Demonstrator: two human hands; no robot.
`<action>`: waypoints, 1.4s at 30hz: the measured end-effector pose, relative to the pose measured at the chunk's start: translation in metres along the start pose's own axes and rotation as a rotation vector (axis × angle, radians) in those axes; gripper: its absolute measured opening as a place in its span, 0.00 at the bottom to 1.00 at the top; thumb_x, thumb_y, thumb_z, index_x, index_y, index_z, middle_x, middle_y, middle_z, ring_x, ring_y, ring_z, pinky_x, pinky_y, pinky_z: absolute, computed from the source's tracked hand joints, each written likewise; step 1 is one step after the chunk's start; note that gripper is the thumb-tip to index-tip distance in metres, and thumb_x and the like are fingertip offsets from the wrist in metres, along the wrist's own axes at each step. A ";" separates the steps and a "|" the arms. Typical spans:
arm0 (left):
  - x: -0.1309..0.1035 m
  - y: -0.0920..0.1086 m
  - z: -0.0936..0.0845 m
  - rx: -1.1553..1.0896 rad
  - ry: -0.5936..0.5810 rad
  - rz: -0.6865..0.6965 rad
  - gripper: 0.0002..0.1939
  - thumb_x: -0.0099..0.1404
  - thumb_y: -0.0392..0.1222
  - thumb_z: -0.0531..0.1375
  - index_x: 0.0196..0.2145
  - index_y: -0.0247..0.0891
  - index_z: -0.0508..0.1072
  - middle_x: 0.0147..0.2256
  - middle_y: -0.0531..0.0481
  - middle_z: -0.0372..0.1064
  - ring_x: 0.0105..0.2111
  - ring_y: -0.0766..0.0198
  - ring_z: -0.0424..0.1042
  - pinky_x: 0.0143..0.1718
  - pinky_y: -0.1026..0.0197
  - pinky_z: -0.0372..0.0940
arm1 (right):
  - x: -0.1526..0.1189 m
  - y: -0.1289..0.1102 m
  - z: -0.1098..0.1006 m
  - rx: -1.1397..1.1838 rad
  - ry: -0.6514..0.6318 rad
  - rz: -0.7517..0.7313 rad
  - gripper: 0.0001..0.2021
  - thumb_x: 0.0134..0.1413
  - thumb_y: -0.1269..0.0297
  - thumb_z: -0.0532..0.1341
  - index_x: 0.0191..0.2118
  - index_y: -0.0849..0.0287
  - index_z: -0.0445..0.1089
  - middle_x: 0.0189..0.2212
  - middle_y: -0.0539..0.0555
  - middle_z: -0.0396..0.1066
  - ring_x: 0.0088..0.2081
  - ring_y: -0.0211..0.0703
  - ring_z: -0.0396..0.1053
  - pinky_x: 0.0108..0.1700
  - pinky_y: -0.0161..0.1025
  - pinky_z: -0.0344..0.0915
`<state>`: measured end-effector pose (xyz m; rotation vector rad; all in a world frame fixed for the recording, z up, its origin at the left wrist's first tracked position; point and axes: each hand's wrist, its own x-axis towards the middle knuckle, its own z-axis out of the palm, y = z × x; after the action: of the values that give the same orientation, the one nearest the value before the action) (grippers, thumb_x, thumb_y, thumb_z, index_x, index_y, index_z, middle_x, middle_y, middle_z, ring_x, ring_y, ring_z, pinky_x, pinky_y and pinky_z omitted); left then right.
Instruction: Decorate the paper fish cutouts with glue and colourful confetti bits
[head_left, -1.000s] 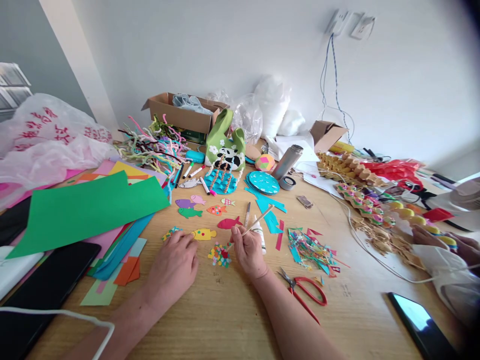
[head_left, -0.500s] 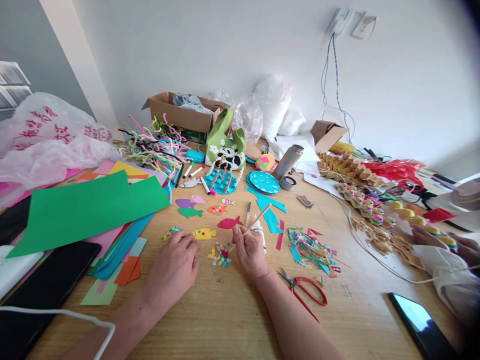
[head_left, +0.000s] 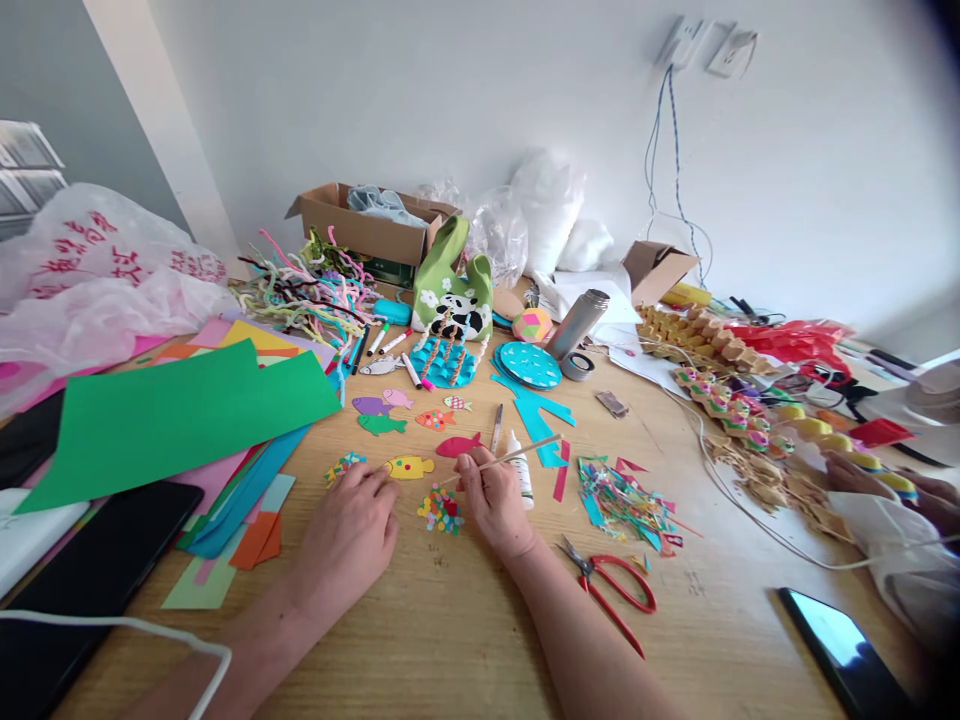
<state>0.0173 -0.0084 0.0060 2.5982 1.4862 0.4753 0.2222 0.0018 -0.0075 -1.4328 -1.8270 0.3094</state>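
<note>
My right hand [head_left: 493, 505] pinches a thin wooden stick [head_left: 536, 446], whose lower tip points left between the yellow paper fish [head_left: 409, 467] and a small heap of coloured paper dots [head_left: 442, 512]. Palm down on the table, my left hand [head_left: 356, 515] has its fingertips at the left end of the yellow fish, which bears a few coloured dots. More paper scraps [head_left: 345, 466] lie just beyond those fingers. A dark pink paper fish [head_left: 459, 445] is just above my right hand, and a white glue bottle [head_left: 519, 470] lies beside it. Several other paper fish [head_left: 381, 424] lie farther back.
Red-handled scissors [head_left: 611, 585] lie right of my right forearm, below a pile of paper clippings [head_left: 626, 500]. Coloured paper sheets [head_left: 187, 420] spread at left. A metal flask [head_left: 581, 322] stands behind. At right are a phone [head_left: 844, 645] and another person's hand [head_left: 851, 480].
The stick has tilted flatter, its upper end swinging right and down, its lower tip moving left toward the yellow fish. My left hand has stayed in place.
</note>
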 end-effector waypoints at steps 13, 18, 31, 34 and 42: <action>0.000 0.001 0.000 0.046 -0.047 0.005 0.16 0.62 0.29 0.54 0.43 0.32 0.77 0.48 0.37 0.75 0.52 0.47 0.68 0.54 0.45 0.65 | 0.000 -0.001 0.003 0.009 -0.027 -0.011 0.23 0.69 0.53 0.44 0.25 0.55 0.60 0.18 0.50 0.65 0.20 0.37 0.65 0.25 0.35 0.56; 0.000 0.000 -0.001 0.070 -0.055 0.017 0.16 0.62 0.29 0.53 0.43 0.32 0.77 0.48 0.39 0.75 0.52 0.48 0.68 0.55 0.45 0.66 | 0.001 -0.001 0.003 0.002 -0.019 -0.015 0.23 0.69 0.53 0.44 0.25 0.55 0.60 0.19 0.50 0.64 0.20 0.37 0.64 0.25 0.34 0.56; 0.000 0.001 -0.001 0.042 -0.056 0.007 0.17 0.62 0.29 0.53 0.45 0.32 0.76 0.49 0.38 0.74 0.52 0.48 0.68 0.54 0.45 0.65 | 0.000 0.001 0.007 0.019 0.008 -0.039 0.21 0.70 0.56 0.45 0.24 0.56 0.59 0.18 0.49 0.64 0.20 0.35 0.64 0.25 0.33 0.56; 0.000 0.001 -0.002 0.049 -0.064 0.008 0.17 0.62 0.29 0.53 0.45 0.31 0.76 0.49 0.37 0.74 0.52 0.47 0.67 0.55 0.45 0.65 | 0.001 0.001 0.007 0.021 0.006 -0.035 0.21 0.70 0.56 0.46 0.25 0.56 0.59 0.18 0.49 0.64 0.20 0.36 0.64 0.25 0.33 0.56; 0.000 0.001 -0.001 0.066 -0.066 0.006 0.17 0.62 0.29 0.53 0.46 0.31 0.76 0.49 0.38 0.74 0.52 0.48 0.67 0.55 0.46 0.65 | 0.001 0.002 0.008 0.022 -0.016 -0.027 0.21 0.69 0.55 0.46 0.25 0.56 0.60 0.19 0.49 0.64 0.20 0.35 0.64 0.26 0.33 0.57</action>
<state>0.0180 -0.0086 0.0075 2.6415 1.4983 0.3425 0.2181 0.0054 -0.0134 -1.3931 -1.8483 0.3273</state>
